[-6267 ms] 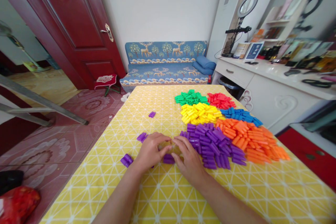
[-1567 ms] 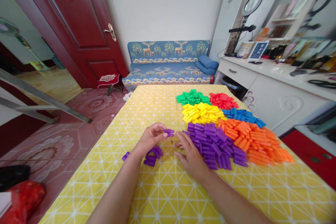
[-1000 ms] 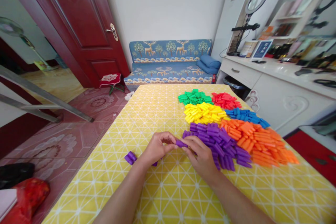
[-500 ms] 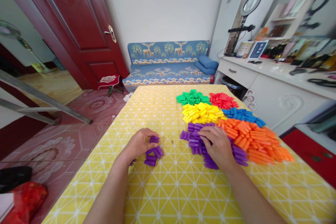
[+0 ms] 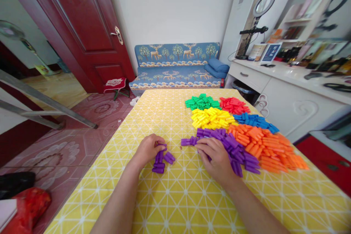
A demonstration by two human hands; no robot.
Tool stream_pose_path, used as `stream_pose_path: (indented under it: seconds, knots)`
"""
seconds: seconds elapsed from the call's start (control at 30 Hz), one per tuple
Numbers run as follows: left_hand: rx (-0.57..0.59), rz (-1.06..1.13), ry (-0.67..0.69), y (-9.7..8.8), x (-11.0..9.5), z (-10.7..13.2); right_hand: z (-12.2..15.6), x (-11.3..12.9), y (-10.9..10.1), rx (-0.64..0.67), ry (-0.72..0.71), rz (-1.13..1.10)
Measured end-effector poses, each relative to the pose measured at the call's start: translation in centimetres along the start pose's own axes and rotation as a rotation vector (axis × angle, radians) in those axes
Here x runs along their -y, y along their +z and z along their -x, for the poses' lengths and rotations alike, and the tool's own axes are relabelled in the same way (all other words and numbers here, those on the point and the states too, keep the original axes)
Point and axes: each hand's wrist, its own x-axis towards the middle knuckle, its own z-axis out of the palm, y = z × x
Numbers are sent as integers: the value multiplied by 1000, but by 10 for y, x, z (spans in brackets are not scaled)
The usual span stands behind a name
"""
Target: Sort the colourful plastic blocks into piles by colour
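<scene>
My left hand point(image 5: 148, 148) rests on the yellow tablecloth point(image 5: 170, 197), its fingers curled over the top of a small cluster of purple plastic pieces point(image 5: 161, 159). My right hand point(image 5: 216, 157) lies palm down with fingers bent on the near left edge of the big purple pile point(image 5: 233, 148). A few purple pieces point(image 5: 188, 141) stick out from the pile just beyond its fingertips. What the fingers of either hand pinch is hidden.
Sorted piles lie beyond the purple one: green point(image 5: 202, 101), red point(image 5: 234, 104), yellow point(image 5: 211, 117), blue point(image 5: 256, 121), orange point(image 5: 270, 145). A white dresser point(image 5: 287, 98) stands right, a blue sofa point(image 5: 175, 67) behind, a dark red door point(image 5: 82, 25) left.
My right hand slid left and nearer, off the middle of the purple pile to its near edge. My left hand stayed on the small purple cluster, which shifted a little.
</scene>
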Motion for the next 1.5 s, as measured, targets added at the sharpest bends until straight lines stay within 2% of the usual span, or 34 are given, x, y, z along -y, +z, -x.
stream_pose_path:
  seconds: [0.1,0.23,0.4,0.5,0.57,0.83,0.97,1.1,1.2,1.3,1.5]
  knots:
    - [19,-22,-6,-3,-2,0,3,17,15,117,-34,-90]
    - [-8,3,-15,-2,1,1,3,33,30,289,-27,-26]
    - [-41,48,-81,-4,0,1,3,52,35,571,-82,-14]
    - [-84,157,-98,-5,-2,1,5,61,37,648,-123,-67]
    - [-109,220,-86,-3,-2,0,6,62,40,625,-112,-71]
    - [-115,289,-41,9,2,-3,8,49,52,365,-92,-75]
    - [-79,350,-56,10,-4,-1,5,35,30,177,-3,-146]
    - [-81,404,-45,10,-8,-1,1,6,-6,-30,130,51]
    - [-98,426,-34,11,-10,-2,1,-19,-22,-64,151,169]
    - [-98,439,-25,12,-11,-2,4,-36,-26,-81,142,176]
    - [-87,433,-4,12,-11,-3,5,-43,-25,-50,134,130]
